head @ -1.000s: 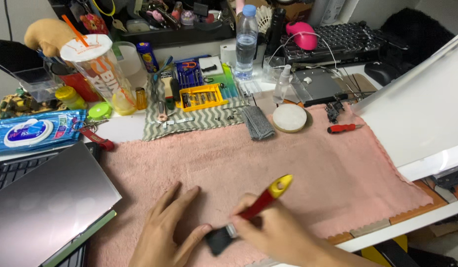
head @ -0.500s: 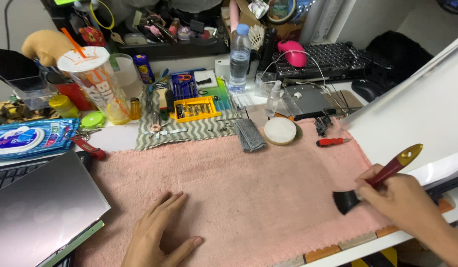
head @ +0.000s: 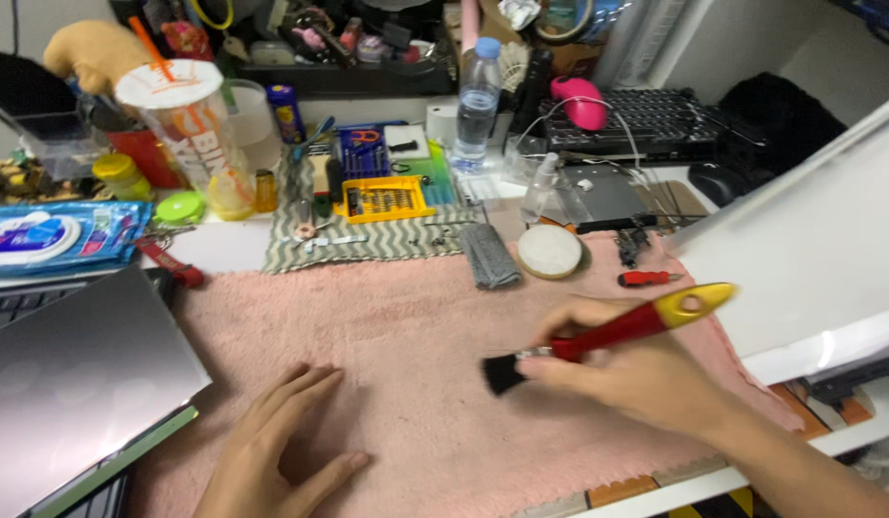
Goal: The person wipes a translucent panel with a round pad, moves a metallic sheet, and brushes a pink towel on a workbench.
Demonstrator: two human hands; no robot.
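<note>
Right hand [head: 636, 369] clenched on the red-and-yellow brush [head: 607, 336], which has swung back from the far right edge to mid pink towel [head: 415, 317], bristles down for another sweep, while the empty left hand [head: 276, 451] stays flat, pinning the cloth.
</note>
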